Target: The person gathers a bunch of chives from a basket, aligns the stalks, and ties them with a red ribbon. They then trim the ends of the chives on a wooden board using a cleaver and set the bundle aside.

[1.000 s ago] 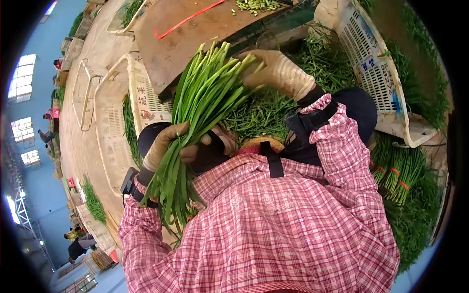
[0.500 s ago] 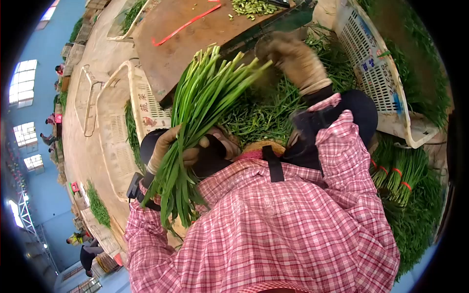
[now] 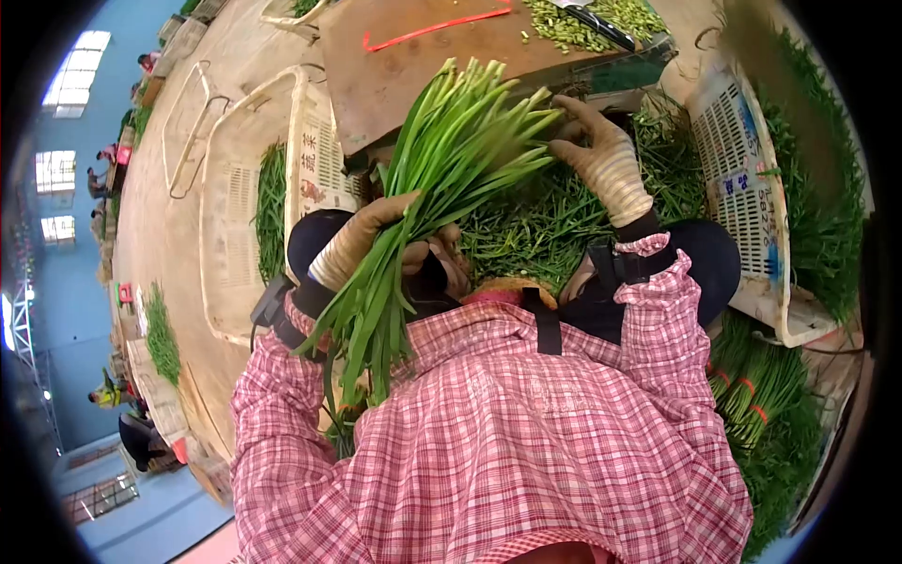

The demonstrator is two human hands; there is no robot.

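My left hand (image 3: 371, 242), in a tan glove, is closed around the middle of a thick bunch of green chives (image 3: 442, 169). The stalk ends point up and to the right, and the leaf tips hang down over my plaid sleeve. My right hand (image 3: 601, 155), also gloved, is at the upper stalk ends with its fingers spread, touching them. Below both hands lies a loose pile of chives (image 3: 545, 226) between my knees.
A brown wooden board (image 3: 423, 66) with a red band (image 3: 437, 26), cut stem bits (image 3: 583, 21) and a knife (image 3: 601, 26) stands ahead. White plastic crates sit at the left (image 3: 235, 188) and right (image 3: 752, 188). Tied chive bundles (image 3: 756, 385) lie at the lower right. Other people work far left.
The bunch has swung more to the right and up. My right hand came back from the pile to the stalk ends with fingers spread. The camera view shifted.
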